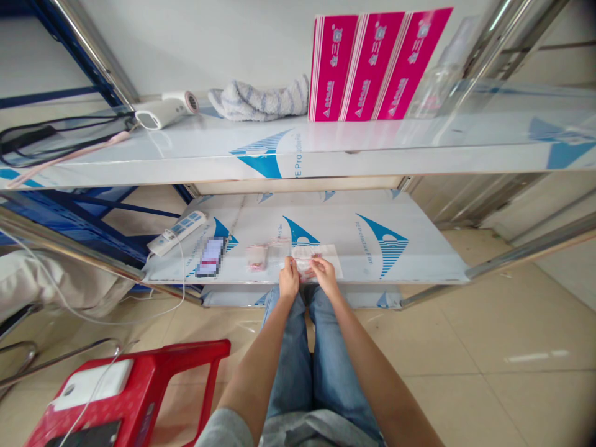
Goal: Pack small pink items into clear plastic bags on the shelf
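My left hand [289, 277] is closed at the front edge of the lower shelf, its fingers pinched on the left side of a small clear plastic bag [303, 267]. My right hand [324, 275] is just to the right, thumb and fingers bent together over the bag's right side; what they hold is too small to make out. Beneath and behind the hands lies a white sheet [331, 256] with small reddish items on it. Left of my left hand sits a clear packet [257, 257] with pinkish contents, beside another transparent bag [279, 248].
A phone [211, 256] and a power strip [177, 233] lie at the lower shelf's left. The upper shelf [195, 158] holds a hair dryer [161, 112], a striped towel [261, 101], a pink box [372, 68] and a spray bottle [435, 87]. A red stool [153, 379] stands lower left.
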Motion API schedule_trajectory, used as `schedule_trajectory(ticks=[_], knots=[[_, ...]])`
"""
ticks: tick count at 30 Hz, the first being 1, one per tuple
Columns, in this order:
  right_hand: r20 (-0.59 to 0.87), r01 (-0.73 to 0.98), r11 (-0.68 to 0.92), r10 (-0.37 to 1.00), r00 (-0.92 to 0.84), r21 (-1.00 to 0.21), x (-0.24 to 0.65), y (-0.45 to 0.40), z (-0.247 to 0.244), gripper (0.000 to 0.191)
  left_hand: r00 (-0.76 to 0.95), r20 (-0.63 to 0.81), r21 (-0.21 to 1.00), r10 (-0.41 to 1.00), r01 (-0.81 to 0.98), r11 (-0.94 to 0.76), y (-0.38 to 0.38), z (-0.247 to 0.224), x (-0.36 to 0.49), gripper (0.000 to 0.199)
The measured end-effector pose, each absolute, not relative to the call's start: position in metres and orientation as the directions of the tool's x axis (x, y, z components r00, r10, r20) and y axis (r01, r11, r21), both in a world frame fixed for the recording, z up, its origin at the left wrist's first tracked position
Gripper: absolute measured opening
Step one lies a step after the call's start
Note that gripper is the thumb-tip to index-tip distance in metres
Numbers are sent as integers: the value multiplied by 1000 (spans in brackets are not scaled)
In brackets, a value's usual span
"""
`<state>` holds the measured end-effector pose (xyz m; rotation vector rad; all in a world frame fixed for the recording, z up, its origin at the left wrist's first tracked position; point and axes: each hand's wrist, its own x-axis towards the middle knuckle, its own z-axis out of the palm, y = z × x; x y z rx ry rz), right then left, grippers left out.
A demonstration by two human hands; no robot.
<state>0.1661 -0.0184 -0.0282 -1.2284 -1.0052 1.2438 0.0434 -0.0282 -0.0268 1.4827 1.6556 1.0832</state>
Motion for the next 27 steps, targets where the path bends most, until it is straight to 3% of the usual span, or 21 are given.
schedule_trajectory(ticks=[6, 21, 27], knots=[[-119, -153, -108, 991, 64, -982, 171, -17, -25, 45, -108, 59, 907, 992, 420, -8, -29, -26, 44, 32], [24, 76, 21, 999, 31, -997, 172, -12, -37, 30, -50, 92, 861, 994, 506, -54, -30, -30, 44, 26], [-14, 34, -16, 998, 62, -999, 170, -11, -35, 29, -44, 90, 840, 995, 539, -52, -31, -26, 45, 28]])
